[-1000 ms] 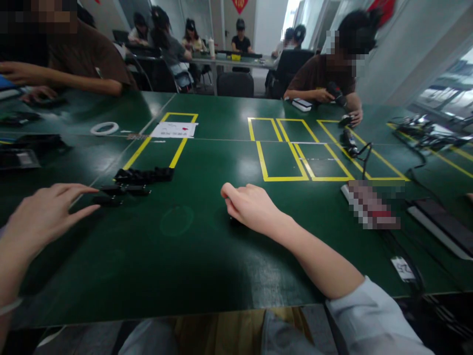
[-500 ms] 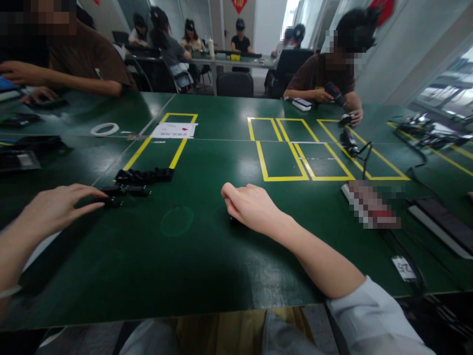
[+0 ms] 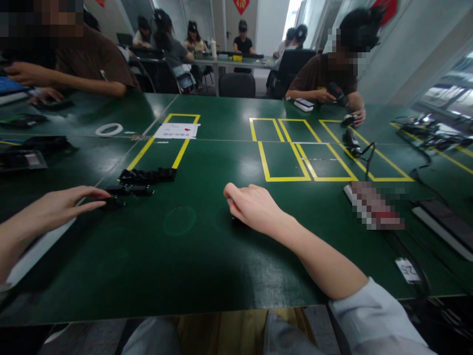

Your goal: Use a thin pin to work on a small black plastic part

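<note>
My left hand reaches in from the left, thumb and fingers pinched on a small black block-like part lying on the green table. Just beyond it are similar black parts with small shiny ends, and a row of black pieces lies further back. My right hand rests on the table near the middle with its fingers curled. Under its fingertips shows the edge of a small black object, mostly hidden by the hand; its kind cannot be made out.
Yellow tape marks rectangles on the table. A paper sheet and a white tape roll lie at back left. Cables, a phone-like slab and a black device are at right. A co-worker opposite holds a power screwdriver.
The view has shifted slightly, so the table's things appear a little further right. My left forearm sits a bit lower, showing more of a white surface beneath. My right hand keeps its pose.
</note>
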### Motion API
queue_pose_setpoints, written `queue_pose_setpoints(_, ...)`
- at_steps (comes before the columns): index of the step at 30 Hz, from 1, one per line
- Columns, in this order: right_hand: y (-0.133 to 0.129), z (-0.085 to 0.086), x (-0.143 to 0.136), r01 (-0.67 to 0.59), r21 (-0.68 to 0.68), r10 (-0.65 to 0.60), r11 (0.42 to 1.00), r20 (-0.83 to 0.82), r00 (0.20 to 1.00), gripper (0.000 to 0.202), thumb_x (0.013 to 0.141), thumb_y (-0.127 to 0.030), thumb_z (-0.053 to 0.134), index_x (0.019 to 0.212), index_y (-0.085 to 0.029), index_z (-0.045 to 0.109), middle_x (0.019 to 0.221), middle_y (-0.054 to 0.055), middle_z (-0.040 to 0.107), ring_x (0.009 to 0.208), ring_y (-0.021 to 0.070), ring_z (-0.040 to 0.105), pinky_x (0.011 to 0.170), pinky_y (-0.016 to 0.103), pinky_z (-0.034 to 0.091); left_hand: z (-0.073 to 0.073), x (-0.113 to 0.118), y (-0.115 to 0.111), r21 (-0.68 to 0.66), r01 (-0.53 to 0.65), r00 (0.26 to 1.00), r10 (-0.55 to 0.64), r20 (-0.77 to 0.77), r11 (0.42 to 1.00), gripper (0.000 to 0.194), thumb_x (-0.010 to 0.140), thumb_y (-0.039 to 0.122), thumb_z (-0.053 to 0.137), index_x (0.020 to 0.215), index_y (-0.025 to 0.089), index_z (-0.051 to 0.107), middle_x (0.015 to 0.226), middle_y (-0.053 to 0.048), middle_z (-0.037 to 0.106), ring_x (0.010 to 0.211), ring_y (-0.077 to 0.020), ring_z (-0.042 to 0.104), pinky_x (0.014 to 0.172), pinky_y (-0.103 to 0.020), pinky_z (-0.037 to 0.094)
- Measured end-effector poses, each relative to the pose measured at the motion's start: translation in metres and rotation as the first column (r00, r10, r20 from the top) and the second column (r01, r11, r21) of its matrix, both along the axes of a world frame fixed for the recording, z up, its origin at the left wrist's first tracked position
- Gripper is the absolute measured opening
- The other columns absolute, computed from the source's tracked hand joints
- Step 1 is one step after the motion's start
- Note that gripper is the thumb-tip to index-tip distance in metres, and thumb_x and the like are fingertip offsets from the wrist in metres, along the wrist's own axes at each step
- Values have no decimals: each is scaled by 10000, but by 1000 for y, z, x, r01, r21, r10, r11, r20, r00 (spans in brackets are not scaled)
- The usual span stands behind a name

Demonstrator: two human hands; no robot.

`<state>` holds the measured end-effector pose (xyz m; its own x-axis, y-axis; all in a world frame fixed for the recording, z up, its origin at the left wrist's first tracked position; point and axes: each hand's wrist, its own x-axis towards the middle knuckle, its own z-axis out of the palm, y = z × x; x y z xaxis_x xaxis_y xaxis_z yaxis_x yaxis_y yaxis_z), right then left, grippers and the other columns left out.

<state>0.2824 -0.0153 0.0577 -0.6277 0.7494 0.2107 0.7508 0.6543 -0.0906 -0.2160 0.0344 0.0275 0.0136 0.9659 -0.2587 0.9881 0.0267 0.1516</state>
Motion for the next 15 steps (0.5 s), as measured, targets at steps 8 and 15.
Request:
queue_pose_setpoints(8, -1, 0, 1, 3, 13, -3, 1000, -27, 1000, 202, 931, -216, 334, 1055, -182, 491, 767, -3, 666, 628, 136, 573, 622, 275, 308, 5, 1, 4, -217, -6, 984, 44, 172, 976, 861, 597, 849, 537, 1147, 194, 634, 1191, -37, 662, 1157, -277, 562, 1028, -348, 417)
queue_pose_setpoints(15, 1, 0, -1, -18, 22, 18, 1000, 11, 1000, 239, 984, -340, 323, 1030, -194, 506, 811, 16, 683, 690, 140, 603, 646, 283, 306, -2, 2, 7, -226, 64, 977, -15, 212, 972, 805, 679, 815, 495, 1151, 182, 655, 1190, -62, 672, 1113, -282, 597, 969, -365, 476)
